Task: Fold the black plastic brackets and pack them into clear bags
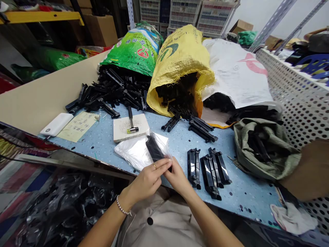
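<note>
Both my hands meet at the table's front edge around a clear plastic bag [164, 145] with a black plastic part [153, 148] inside it. My left hand [147, 180] pinches the bag's near end, and my right hand [177, 176] grips the same end from the other side. Fingers hide part of that end. Under the bag lies a stack of clear plastic bags [133, 151]. To the right of my hands, several glossy black parts [211, 175] lie side by side on the blue tabletop [246, 192].
A small hammer [132, 129] rests on a white block [118, 130]. Green [131, 51], yellow [180, 58] and white sacks [236, 72] stand behind, black parts spilling out. A green cloth bag [267, 168] sits right. A handwritten note [78, 127] and white power bank [57, 124] lie left.
</note>
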Demonstrator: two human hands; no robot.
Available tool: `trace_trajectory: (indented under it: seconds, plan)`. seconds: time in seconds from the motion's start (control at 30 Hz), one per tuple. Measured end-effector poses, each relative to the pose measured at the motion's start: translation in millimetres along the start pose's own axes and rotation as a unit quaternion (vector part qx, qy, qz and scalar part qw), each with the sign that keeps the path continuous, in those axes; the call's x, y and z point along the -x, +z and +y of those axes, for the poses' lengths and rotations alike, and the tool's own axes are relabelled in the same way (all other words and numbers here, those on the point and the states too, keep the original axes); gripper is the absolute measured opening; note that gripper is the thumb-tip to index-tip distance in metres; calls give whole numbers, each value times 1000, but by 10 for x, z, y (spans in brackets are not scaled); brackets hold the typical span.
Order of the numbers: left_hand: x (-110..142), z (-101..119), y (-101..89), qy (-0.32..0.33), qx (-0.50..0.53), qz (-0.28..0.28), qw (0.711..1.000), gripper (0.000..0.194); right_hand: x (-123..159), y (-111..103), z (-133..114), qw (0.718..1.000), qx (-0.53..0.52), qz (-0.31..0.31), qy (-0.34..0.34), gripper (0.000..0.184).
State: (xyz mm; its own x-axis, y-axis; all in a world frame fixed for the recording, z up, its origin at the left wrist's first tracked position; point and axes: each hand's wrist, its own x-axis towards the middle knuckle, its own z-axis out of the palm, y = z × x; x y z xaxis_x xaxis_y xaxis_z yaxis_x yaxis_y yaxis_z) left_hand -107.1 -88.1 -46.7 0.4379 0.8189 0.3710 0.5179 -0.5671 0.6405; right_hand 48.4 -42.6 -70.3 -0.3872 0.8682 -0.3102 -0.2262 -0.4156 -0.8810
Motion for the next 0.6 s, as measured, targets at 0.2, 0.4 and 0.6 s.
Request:
trace_trajectory:
  seconds: [0.2, 0.4, 0.6]
  plan:
    - [300, 175, -244, -52, -96, 50, 993, 57, 315, 146, -198, 972, -85, -188, 107, 45]
    - [747, 303, -426, -116, -187, 58, 974, 47, 314, 363, 71, 937, -134, -288, 148, 60]
    - [1255, 100, -552, -295, -84, 50, 950, 23, 145, 749, 469, 900, 38, -404, 160, 85]
